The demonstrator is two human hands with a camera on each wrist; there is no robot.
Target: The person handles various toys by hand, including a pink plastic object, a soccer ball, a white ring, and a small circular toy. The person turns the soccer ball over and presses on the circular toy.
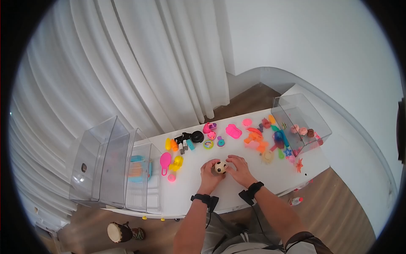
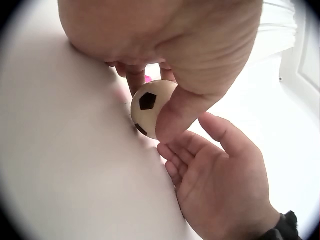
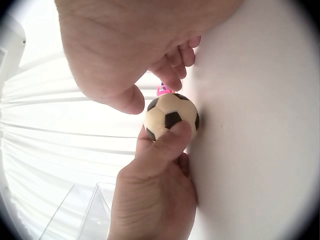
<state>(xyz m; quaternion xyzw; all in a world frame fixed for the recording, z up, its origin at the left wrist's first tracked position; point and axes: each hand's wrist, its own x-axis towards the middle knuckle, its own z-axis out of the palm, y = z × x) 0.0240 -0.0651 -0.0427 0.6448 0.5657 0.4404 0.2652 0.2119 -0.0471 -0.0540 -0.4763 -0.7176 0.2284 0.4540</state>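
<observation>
A small cream toy soccer ball (image 1: 220, 167) with dark pentagons is between my two hands, low over the white table (image 1: 186, 194). My left hand (image 1: 209, 177) grips it, thumb across its near side and fingers round the far side. In the right wrist view the left thumb lies over the ball (image 3: 172, 114). My right hand (image 1: 240, 171) is beside the ball with its fingers loosely bent, holding nothing. In the left wrist view the right palm (image 2: 220, 190) faces the ball, fingertips close to the left thumb.
Clear plastic bins (image 1: 114, 169) stand at the left, one with a blue-rimmed toy (image 1: 146, 169) inside. Another clear bin (image 1: 302, 122) is at the far right. Along the table's back lie several toys: a pink mirror-shaped toy (image 1: 165, 161), yellow duck (image 1: 176, 162), pink cloud-shaped piece (image 1: 233, 131) and orange pieces (image 1: 256, 139).
</observation>
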